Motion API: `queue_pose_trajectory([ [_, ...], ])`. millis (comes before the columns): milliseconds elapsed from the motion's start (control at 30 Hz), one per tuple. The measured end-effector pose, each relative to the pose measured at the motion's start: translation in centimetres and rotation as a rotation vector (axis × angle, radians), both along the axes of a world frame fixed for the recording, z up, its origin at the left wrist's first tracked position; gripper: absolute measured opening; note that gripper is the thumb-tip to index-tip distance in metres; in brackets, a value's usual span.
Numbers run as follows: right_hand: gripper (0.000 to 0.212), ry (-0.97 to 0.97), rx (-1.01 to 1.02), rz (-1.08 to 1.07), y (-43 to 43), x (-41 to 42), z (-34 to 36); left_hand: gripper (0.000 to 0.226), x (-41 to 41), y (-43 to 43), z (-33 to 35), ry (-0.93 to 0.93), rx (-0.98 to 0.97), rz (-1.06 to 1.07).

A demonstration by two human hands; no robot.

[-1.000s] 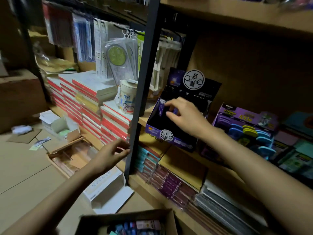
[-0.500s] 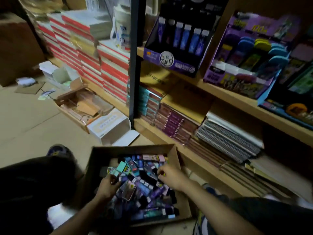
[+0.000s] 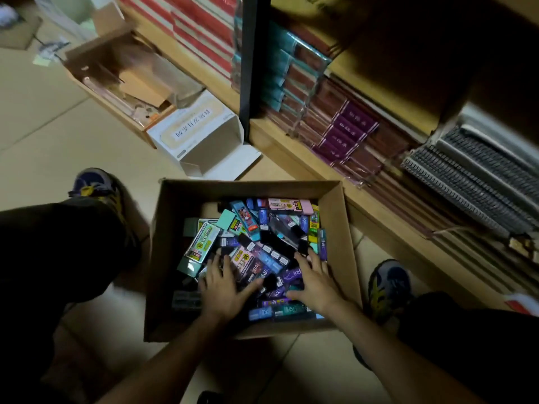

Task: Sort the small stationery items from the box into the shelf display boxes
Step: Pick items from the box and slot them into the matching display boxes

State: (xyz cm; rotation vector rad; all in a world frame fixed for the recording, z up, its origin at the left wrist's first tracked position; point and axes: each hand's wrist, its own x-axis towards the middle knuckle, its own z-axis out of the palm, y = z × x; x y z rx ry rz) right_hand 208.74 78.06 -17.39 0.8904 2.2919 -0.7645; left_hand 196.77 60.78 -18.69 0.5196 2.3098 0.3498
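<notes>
- Cardboard box [image 3: 341,228]: stationery items [image 3: 262,228] heaped, long axes mixed.
- Left hand [image 3: 224,290], right hand [image 3: 316,282]: fingers [image 3: 226,265] spread flat on heap, gripping nothing.
- Purple packs [image 3: 291,277] between both hands.

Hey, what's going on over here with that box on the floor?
A person is crouched over an open cardboard box heaped with small packaged stationery items. Both hands are down in the pile. The left hand and right hand rest with fingers spread on the packets, and neither has picked one out yet. The shelf beside the box holds spiral notebooks, among other stock.
</notes>
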Motion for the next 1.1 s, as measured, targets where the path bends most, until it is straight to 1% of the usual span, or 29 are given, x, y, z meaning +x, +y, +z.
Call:
queue_pose_trajectory([
  [133,0.075,0.110,0.074,-0.058,-0.3,0.1,-0.4,0.121,-0.1,0.4,-0.2,0.030,0.104,0.025],
  [233,0.071,0.122,0.015,-0.109,-0.9,0.1,-0.9,0.123,-0.3,0.1,-0.3,0.025,0.078,-0.038],
  [267,0.070,0.128,0.001,-0.114,-1.0,0.1,-0.9,0.119,-0.3,0.1,-0.3,0.020,0.073,-0.043],
  [333,0.067,0.149,-0.017,-0.119,-1.1,0.2,-0.9,0.100,-0.3,0.2,-0.1,0.004,0.101,0.005],
  [400,0.067,0.151,-0.022,-0.121,-1.2,0.2,-1.0,0.076,-0.5,0.4,0.2,-0.039,0.159,0.100],
  [467,0.067,0.129,-0.014,-0.111,-1.4,0.1,-1.0,0.062,-0.9,0.4,0.3,-0.121,0.228,0.197],
  [533,0.067,0.106,-0.055,-0.086,-1.0,0.0,-1.0,0.056,-1.6,0.3,0.2,-0.236,0.297,0.268],
  [667,0.071,0.074,-0.342,-0.135,0.4,0.2,-0.7,0.042,-2.6,0.1,0.2,-0.433,0.322,0.356],
  [733,0.065,0.078,-0.456,-0.196,0.7,0.5,-0.8,0.031,-2.8,0.2,0.2,-0.497,0.340,0.364],
  [800,0.051,0.101,-0.474,-0.238,0.6,0.6,-1.0,0.030,-2.9,0.4,0.2,-0.513,0.326,0.316],
  [867,0.043,0.129,-0.447,-0.259,0.4,0.8,-1.2,0.045,-3.0,0.5,0.3,-0.533,0.312,0.317],
  [900,0.041,0.138,-0.430,-0.265,0.3,0.7,-1.3,0.049,-3.0,0.5,0.4,-0.535,0.301,0.332],
  [1033,0.026,0.200,-0.475,-0.296,0.4,0.8,-1.5,0.025,-3.1,0.6,0.6,-0.522,0.302,0.360],
  [1100,0.024,0.235,-0.502,-0.306,0.7,0.9,-1.7,0.013,-3.0,0.7,0.7,-0.525,0.312,0.366],
])
